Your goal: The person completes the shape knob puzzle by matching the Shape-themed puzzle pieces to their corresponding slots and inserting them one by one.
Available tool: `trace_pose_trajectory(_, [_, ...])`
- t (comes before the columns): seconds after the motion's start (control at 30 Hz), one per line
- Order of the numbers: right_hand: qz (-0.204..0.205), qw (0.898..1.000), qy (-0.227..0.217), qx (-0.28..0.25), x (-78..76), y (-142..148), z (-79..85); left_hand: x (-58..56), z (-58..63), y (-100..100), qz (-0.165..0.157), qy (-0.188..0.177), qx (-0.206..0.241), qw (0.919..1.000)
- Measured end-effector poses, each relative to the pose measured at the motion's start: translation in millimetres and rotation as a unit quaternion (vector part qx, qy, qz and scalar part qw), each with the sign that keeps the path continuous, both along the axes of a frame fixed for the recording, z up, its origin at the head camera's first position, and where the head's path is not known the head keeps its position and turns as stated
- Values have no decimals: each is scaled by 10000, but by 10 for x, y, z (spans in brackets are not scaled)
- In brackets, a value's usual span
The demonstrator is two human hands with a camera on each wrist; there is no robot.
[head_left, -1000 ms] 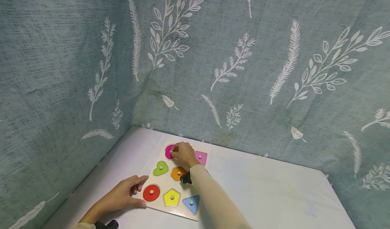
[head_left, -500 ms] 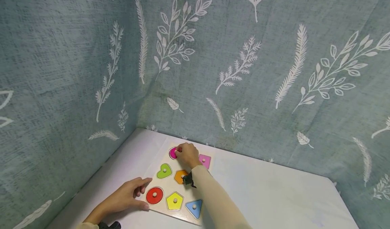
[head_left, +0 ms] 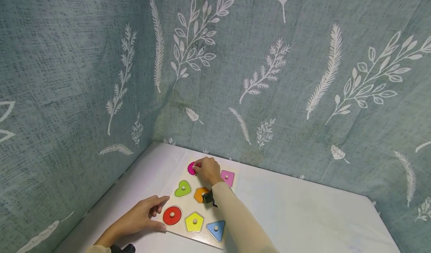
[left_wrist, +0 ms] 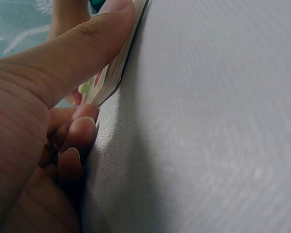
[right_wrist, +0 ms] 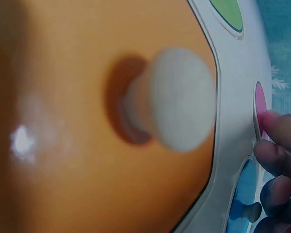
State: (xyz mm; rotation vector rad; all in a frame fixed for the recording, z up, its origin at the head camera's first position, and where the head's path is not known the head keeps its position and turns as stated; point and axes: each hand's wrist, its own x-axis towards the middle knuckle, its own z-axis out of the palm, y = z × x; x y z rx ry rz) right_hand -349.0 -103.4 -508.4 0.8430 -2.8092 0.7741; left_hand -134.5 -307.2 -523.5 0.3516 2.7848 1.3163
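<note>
My right hand (head_left: 208, 170) pinches the knob of a magenta rounded puzzle piece (head_left: 191, 168) at the far left of a wooden peg puzzle board (head_left: 180, 202). The piece lies in its recess, partly covered by the fingers. In the right wrist view, the fingertips meet near the magenta piece (right_wrist: 260, 104), beside a blue knobbed piece (right_wrist: 250, 182). My left hand (head_left: 139, 216) holds the board's near left corner, thumb on the near edge and fingers against the left side. The left wrist view shows the thumb (left_wrist: 82, 51) over the board's edge.
Knobbed pieces sit in the board: green heart (head_left: 182, 189), orange hexagon (head_left: 200, 194), red circle (head_left: 172, 218), yellow pentagon (head_left: 194, 226), blue triangle (head_left: 219, 232) and pink square (head_left: 228, 176). A white-covered table (head_left: 296, 212) meets patterned cloth walls (head_left: 215, 77).
The magenta piece, offset from its recess a second ago, has slid into line with it under my right fingers. My left hand keeps its place on the board; the head view has shifted slightly.
</note>
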Motion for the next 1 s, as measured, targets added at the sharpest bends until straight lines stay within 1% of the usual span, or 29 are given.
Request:
trace_pose_trajectory(0.23, [44, 9998, 24, 204, -3, 7, 30, -12, -22, -14, 74, -129, -21, 9999])
trace_pose_trajectory(0.37, [46, 9993, -44, 360, 7, 3, 74, -12, -22, -20, 50, -54, -78, 9999])
trace_pose_trajectory(0.47, [-29, 9983, 1, 581, 13, -3, 100, -12, -22, -26, 31, -10, -74, 10000])
trace_pose_trajectory(0.63, [-243, 9948, 113, 980, 26, -14, 102, -8, -34, -31, 36, -44, -51, 10000])
trace_pose_trajectory(0.83, [-392, 9936, 94, 1056, 39, -19, 77, -11, -45, -30, 75, -71, -33, 9999])
trace_pose_trajectory(1.0, [-468, 9916, 321, 1159, 58, -6, 89, -6, -26, -29, 49, -76, 38, 10000])
